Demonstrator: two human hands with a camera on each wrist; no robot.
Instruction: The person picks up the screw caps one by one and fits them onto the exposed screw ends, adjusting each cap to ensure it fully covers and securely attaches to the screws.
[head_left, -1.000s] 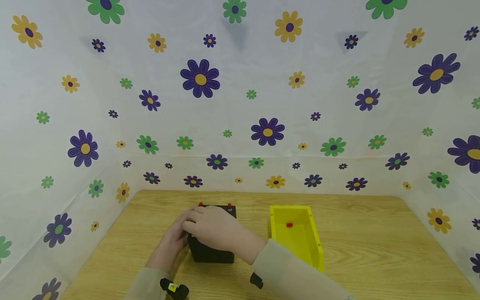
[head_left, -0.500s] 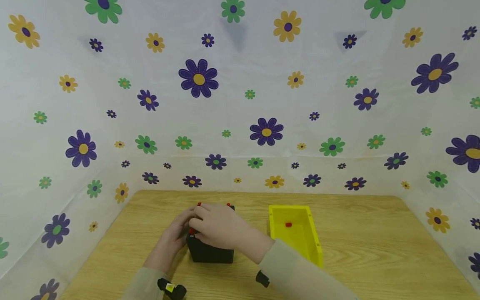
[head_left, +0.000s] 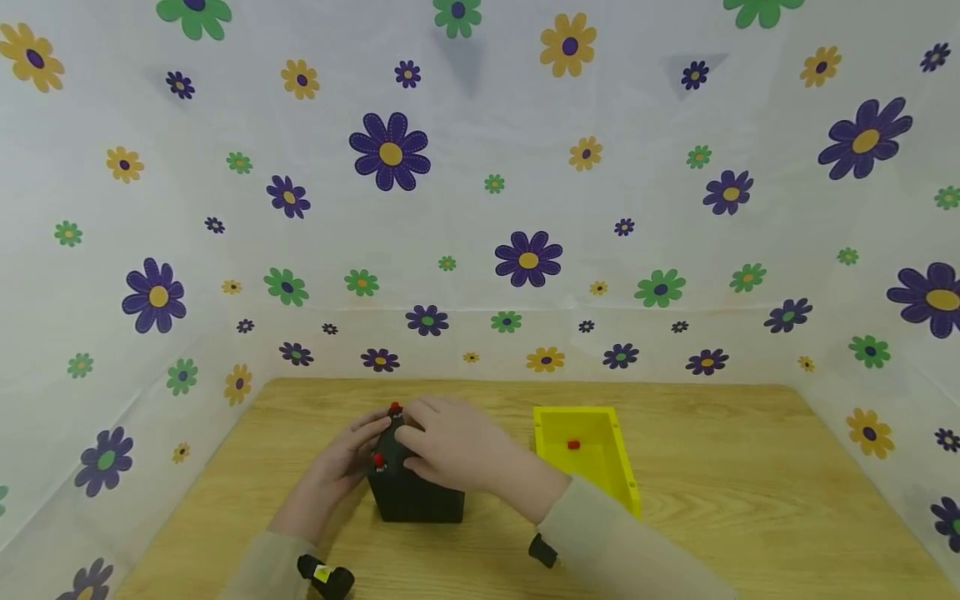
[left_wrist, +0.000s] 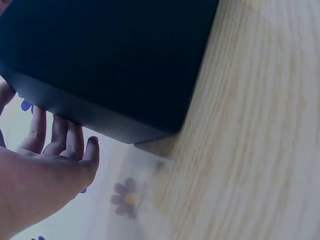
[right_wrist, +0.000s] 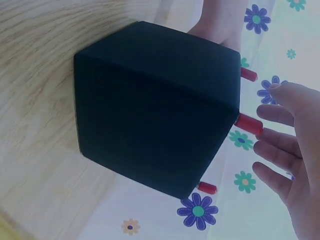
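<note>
A black box stands on the table, with red pegs on the corners of its top. In the head view one peg shows at the near left corner and another at the far left. My left hand rests along the box's left side, its fingers extended against the wall in the left wrist view. Over the right part of the top hovers my right hand, fingers loosely bent with nothing between them, hiding the right corners. In the right wrist view its fingertips lie near a red peg.
To the right stands a yellow open bin with a small red piece inside. The wood-grain table is walled by a flower-print sheet at the back and sides.
My right hand has drawn back rightward from the near left corner, uncovering the red peg there. My left hand has opened slightly away from the box's top edge.
</note>
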